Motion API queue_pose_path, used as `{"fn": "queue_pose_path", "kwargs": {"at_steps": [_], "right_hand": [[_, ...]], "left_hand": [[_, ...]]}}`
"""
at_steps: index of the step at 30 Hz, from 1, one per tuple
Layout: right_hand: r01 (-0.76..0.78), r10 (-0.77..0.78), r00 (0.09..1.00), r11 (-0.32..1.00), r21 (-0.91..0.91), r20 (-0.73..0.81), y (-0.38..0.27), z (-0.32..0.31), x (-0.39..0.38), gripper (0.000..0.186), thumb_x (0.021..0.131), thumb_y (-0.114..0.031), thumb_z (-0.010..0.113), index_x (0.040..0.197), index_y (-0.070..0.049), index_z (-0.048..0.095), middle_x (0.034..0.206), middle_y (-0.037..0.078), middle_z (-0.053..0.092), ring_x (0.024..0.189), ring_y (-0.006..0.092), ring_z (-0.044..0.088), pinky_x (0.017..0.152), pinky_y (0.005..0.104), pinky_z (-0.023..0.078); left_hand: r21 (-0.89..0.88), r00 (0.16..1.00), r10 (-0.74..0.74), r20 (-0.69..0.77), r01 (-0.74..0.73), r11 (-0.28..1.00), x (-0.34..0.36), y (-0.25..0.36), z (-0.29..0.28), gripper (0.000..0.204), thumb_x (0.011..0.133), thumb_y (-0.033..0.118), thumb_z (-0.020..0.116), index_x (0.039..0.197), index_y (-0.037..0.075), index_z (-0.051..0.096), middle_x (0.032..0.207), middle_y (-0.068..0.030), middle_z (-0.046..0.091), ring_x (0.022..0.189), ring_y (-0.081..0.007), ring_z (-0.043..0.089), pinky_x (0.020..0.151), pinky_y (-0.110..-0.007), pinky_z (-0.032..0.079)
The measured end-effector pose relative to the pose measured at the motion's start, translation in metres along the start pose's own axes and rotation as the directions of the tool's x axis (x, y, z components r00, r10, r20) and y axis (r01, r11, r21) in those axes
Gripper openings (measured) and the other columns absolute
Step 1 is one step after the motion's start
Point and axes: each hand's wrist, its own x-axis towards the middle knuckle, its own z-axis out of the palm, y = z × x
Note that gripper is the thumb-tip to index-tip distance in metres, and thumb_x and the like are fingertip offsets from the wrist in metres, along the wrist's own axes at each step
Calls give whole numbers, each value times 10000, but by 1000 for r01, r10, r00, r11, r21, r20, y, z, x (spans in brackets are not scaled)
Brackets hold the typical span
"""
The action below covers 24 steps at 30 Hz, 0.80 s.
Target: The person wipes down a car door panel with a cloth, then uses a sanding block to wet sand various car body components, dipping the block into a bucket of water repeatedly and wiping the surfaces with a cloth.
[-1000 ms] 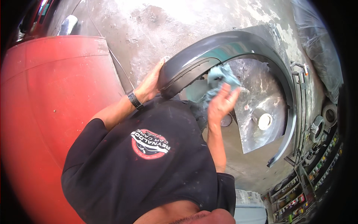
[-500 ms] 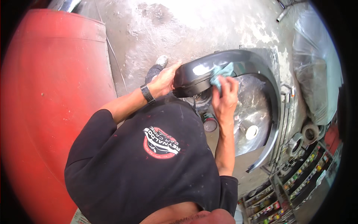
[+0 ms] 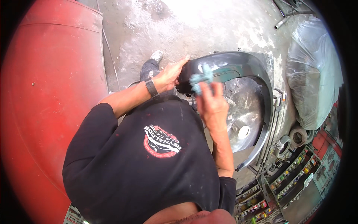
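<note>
A glossy black car wheel arch flare [image 3: 244, 61] curves in front of me, its far arm bending down on the right. Fingers of my left hand [image 3: 170, 76] are wrapped around its left end, with the thumb along the upper edge. My right hand [image 3: 213, 106] is closed on a crumpled teal cloth [image 3: 201, 79], which lies against the flare's shiny face close to that left end. Motion smears the right fingertips and the cloth a little. Whatever supports the flare underneath is mostly hidden.
A large red body panel [image 3: 56, 97] fills the left side. Inside the arch stands a light-coloured can [image 3: 241, 130]. On the right are a plastic-covered bulky object [image 3: 311, 74], rolls [image 3: 298, 137] and shelves [image 3: 287, 173] of small containers. Metal tubing [image 3: 292, 16] lies at the far right.
My right hand has slid the teal cloth leftward along the flare, closer to my left hand. The left hand keeps its grip. The whole view has shifted slightly.
</note>
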Motion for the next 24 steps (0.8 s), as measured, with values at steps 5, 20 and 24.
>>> {"fn": "queue_pose_path", "kwargs": {"at_steps": [5, 20, 24], "right_hand": [[-160, 171, 960, 985, 69, -219, 66, -34, 14, 195, 875, -54, 671, 1068, -39, 690, 966, 139, 607, 846, 308, 642, 747, 401, 518], [315, -310, 924, 949, 10, 223, 3, 31, 76, 482, 877, -307, 693, 1294, -78, 617, 1365, 143, 554, 1334, 336, 482, 1131, 608, 327], [394, -398, 892, 917, 63, 215, 5, 65, 85, 408, 879, -385, 663, 1093, -41, 713, 1193, 195, 646, 1307, 376, 508, 1116, 676, 276]], "left_hand": [[-35, 998, -51, -38, 50, 998, -7, -4, 0, 453, 978, 537, 596, 926, 94, 672, 637, 33, 524, 464, -77, 396, 426, -243, 267], [-290, 1000, 6, -2, -7, 957, -15, -5, 4, 1007, 931, 823, 209, 1421, -18, 469, 1298, -199, 629, 1139, -257, 664, 820, -336, 596], [-256, 998, -49, 37, 57, 965, -22, 2, -4, 1114, 859, 901, 180, 1490, 7, 390, 1459, -199, 508, 1348, -323, 509, 1124, -466, 421]]}}
